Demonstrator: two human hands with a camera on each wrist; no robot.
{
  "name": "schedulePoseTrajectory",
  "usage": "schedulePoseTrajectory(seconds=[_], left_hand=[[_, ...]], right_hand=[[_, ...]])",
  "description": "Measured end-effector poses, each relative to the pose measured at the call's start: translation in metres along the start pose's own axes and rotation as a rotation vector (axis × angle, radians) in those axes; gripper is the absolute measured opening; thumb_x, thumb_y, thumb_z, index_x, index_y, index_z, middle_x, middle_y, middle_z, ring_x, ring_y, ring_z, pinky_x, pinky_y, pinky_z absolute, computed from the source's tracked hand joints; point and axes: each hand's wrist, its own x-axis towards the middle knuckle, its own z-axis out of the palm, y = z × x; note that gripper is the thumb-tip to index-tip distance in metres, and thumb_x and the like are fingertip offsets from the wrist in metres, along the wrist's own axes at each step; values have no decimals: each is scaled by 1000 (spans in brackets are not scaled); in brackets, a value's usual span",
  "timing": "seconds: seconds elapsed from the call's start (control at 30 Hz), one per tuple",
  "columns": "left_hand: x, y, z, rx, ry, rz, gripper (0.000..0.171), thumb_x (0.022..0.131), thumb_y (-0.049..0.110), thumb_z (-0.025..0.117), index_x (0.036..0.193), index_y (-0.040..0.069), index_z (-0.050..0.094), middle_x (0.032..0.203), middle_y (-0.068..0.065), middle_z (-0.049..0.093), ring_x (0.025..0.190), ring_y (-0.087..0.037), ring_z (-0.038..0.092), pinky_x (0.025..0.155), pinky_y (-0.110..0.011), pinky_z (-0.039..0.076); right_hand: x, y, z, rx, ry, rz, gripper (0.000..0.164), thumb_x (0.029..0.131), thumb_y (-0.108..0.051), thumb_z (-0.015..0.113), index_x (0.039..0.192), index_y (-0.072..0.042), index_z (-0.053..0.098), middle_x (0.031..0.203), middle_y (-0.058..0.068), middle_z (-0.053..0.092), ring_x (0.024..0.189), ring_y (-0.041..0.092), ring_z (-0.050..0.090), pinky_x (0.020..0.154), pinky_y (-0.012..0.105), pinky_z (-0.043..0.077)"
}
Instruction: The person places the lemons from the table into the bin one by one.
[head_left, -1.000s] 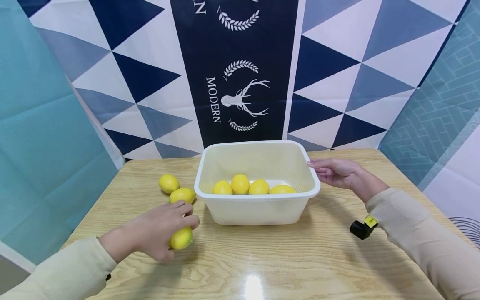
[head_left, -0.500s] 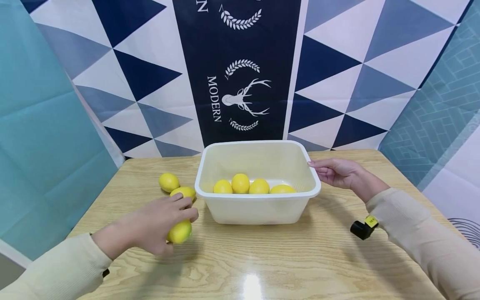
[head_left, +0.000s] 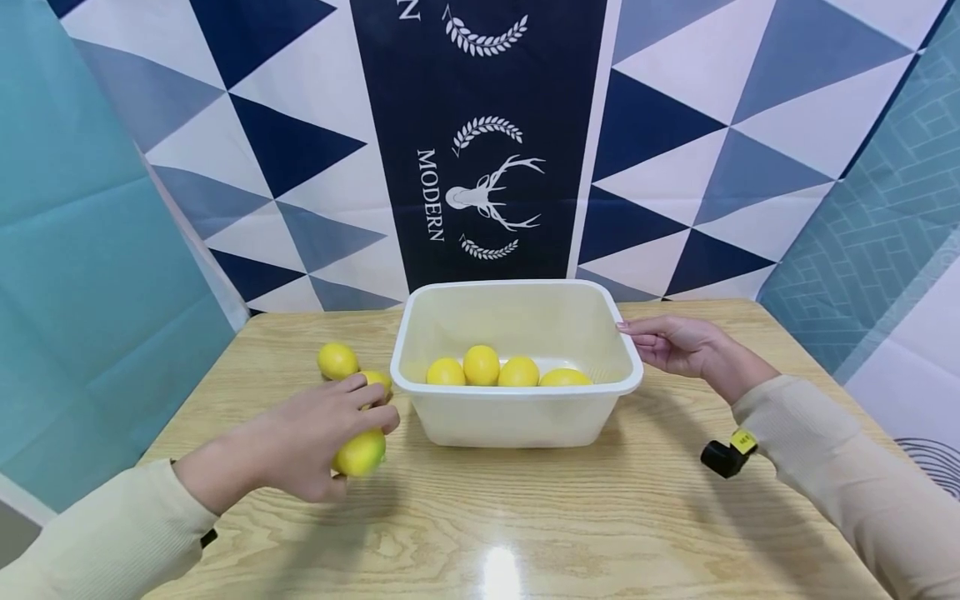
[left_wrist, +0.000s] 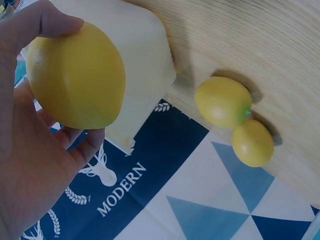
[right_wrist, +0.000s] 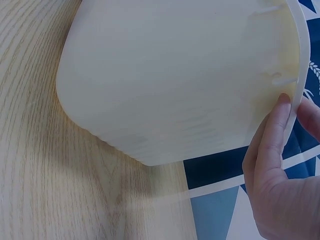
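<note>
In the head view my left hand [head_left: 303,437] grips a yellow lemon [head_left: 360,452] just above the table, left of a white plastic basin [head_left: 513,421]. The left wrist view shows this lemon [left_wrist: 77,75] between the thumb and the curled fingers. My right hand [head_left: 678,346] pinches the basin's right rim, its thumb and fingers on either side of the edge in the right wrist view. Several lemons [head_left: 482,367] lie inside the basin. Two more, a rear lemon [head_left: 337,361] and a nearer lemon [head_left: 377,381] partly behind my left hand, rest on the table.
The wooden table [head_left: 600,517] ends at a patterned cloth backdrop [head_left: 307,217] just behind the basin. A teal cloth [head_left: 97,250] hangs along the left side. A black device [head_left: 726,458] with a yellow label sits at the right sleeve.
My left hand has risen slightly with the lemon and moved a little away from me, now covering more of the nearer table lemon. The right hand stays on the rim.
</note>
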Motion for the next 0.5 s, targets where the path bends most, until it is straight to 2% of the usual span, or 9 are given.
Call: schedulePoseTrajectory(seconds=[0.2,0.5], left_hand=[[2,3,-5,-12,-19,4,53,56,19,76,102,26,50,93,10,46,88,-9,42,73,-27,43],[7,4,-14,-22,-28,-16,55,55,18,75,104,26,51,95,10,47,88,-10,42,73,-27,42]], right_hand=[[0,1,-1,10,12,0,18,91,-4,61,82,-9,75,80,5,76,78,12,74,75,21,58],[-1,0,0,8,27,3,18,91,-4,61,82,-9,76,81,5,76,78,12,74,74,21,58]])
